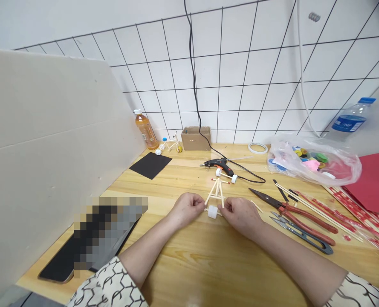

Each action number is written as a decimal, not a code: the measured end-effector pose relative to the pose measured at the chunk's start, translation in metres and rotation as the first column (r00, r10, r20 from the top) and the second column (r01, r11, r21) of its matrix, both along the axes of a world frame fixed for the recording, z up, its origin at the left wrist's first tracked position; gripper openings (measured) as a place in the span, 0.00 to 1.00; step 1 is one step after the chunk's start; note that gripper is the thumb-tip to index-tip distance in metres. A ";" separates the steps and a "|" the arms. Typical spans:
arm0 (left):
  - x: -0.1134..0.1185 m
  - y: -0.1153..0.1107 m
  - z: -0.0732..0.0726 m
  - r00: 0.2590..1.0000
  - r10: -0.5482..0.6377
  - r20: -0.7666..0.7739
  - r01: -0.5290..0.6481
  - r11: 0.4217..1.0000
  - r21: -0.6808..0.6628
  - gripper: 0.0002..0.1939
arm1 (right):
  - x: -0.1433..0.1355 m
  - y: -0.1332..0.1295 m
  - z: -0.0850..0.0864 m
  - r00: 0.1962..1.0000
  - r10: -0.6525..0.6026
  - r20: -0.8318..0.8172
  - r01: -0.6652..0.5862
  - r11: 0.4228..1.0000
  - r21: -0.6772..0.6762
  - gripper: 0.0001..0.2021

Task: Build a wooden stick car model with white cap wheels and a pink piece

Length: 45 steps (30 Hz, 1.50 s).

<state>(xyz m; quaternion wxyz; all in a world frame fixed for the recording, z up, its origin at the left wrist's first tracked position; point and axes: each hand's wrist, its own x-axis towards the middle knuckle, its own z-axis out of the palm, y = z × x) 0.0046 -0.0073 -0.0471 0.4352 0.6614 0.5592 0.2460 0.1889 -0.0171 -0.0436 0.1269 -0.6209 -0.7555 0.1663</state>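
Note:
A small frame of pale wooden sticks (217,189) stands between my hands, with a white cap-like wheel (212,212) at its near end. Two more white wheels (234,179) sit on a stick at its far end. My left hand (186,209) is closed, thumb and fingers pinching the frame's lower left stick end beside the near wheel. On the other side, my right hand (243,214) pinches the lower right stick end. The fingertips partly hide both ends.
Behind the frame lies a black glue gun (219,164) with its cord. Pliers (282,207), thread snips (301,232) and sticks are at right, below a plastic bag (313,164). Further left are a cardboard box (195,140), black sheet (151,165), drink bottle (146,130) and phone (59,258).

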 end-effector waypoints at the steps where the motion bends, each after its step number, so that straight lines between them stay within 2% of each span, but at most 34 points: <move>1: 0.000 0.000 0.000 1.000 0.008 0.007 -0.008 1.000 -0.010 0.17 | 0.000 0.000 0.000 1.000 -0.005 -0.007 0.005 1.000 -0.001 0.15; 7: 0.002 0.000 -0.002 0.994 0.064 0.092 -0.057 0.996 -0.071 0.14 | -0.001 0.000 -0.001 0.996 -0.046 -0.072 0.045 0.999 -0.018 0.13; 12: 0.003 0.001 -0.005 0.971 0.099 0.218 -0.082 0.993 -0.087 0.12 | -0.001 0.002 -0.004 0.978 -0.077 -0.195 0.069 0.996 -0.047 0.09; 21: 0.005 0.000 -0.005 0.940 0.087 0.329 -0.072 0.996 -0.057 0.13 | -0.001 0.004 -0.005 0.920 0.003 -0.392 -0.016 0.999 -0.030 0.11; 29: 0.003 0.004 -0.011 0.929 0.116 0.352 -0.101 0.993 -0.062 0.11 | -0.001 0.002 -0.005 0.848 0.053 -0.527 -0.086 0.996 -0.038 0.12; 33: 0.003 0.003 -0.008 0.913 0.129 0.387 -0.100 0.991 -0.094 0.12 | 0.000 0.003 -0.005 0.842 0.049 -0.537 -0.087 0.995 -0.045 0.12; 40: -0.002 0.004 0.001 0.841 0.194 0.505 -0.126 0.978 -0.166 0.10 | 0.008 0.012 -0.006 0.879 0.064 -0.473 -0.038 0.997 0.064 0.12; 45: -0.008 0.005 0.003 0.796 0.173 0.579 -0.041 0.971 -0.235 0.09 | 0.018 0.022 -0.009 0.890 0.024 -0.455 0.021 0.995 0.095 0.13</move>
